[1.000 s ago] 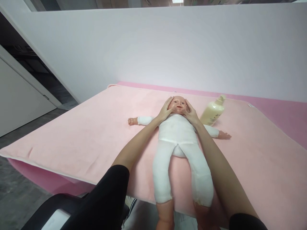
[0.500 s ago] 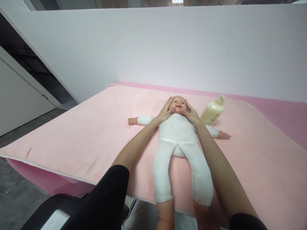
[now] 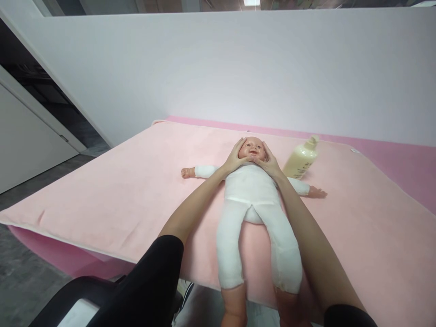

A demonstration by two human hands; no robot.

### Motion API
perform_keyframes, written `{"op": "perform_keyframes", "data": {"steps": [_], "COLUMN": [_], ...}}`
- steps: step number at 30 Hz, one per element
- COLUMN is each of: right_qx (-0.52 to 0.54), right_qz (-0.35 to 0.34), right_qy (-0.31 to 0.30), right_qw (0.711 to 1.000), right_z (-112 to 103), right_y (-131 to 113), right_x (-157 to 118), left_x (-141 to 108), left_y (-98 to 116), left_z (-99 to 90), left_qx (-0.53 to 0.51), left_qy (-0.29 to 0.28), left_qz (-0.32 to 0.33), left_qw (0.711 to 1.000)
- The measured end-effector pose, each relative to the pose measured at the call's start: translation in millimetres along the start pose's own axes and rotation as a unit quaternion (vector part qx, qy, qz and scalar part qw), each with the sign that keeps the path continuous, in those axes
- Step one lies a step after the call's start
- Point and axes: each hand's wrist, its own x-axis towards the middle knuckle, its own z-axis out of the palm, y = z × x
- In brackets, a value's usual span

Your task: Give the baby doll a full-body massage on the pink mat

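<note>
The baby doll (image 3: 254, 200) lies on its back along the pink towel (image 3: 112, 190), head away from the person, legs overhanging the near edge. The left hand (image 3: 234, 157) and right hand (image 3: 270, 162) cup its head from either side, fingers spread flat against the cheeks, equally near. A cream lotion bottle (image 3: 302, 160) lies just right.

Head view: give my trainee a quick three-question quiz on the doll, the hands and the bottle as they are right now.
1. True or false: both hands rest on the doll's head.
2. The bottle lies on which side of the doll: A) the person's left, B) the person's right, C) between its legs?
3. What does the doll lie on?

Key:
1. True: the left hand and right hand cup the two sides of the face.
2. B.
3. The pink towel, on its back with arms spread and feet past the near edge.
</note>
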Motion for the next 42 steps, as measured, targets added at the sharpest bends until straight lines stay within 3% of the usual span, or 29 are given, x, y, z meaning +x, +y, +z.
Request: {"op": "perform_keyframes", "data": {"steps": [6,15,22,35,39,42], "right_qx": [0.001,-0.025,-0.078,0.065,0.138,0.131], "right_qz": [0.028,-0.002,-0.001,0.039,0.077,0.146], "right_qy": [-0.017,-0.010,-0.026,-0.025,0.050,0.124], "right_qw": [0.999,1.000,0.997,0.997,0.986,0.973], "right_z": [-0.7,-3.6,-1.0,1.6,2.8,1.8], "right_y": [-5.7,-0.9,-16.1,-4.6,-2.2,-7.6], "right_x": [-0.7,3.2,-5.4,-1.6,2.6,4.4], "left_x": [-1.3,3.8,3.5,4.2,5.9,7.1], "left_y": [1.4,-11.5,-12.5,-10.7,-7.5,4.7], "left_z": [-1.3,-2.1,-0.7,0.9,3.7,-0.4], "left_qx": [0.014,0.008,0.015,0.006,-0.068,-0.161], "left_qy": [-0.009,-0.019,-0.010,0.018,0.049,0.070], "left_qz": [0.001,0.024,0.025,0.030,0.012,-0.080], "left_qw": [1.000,0.999,1.000,0.999,0.996,0.981]}}
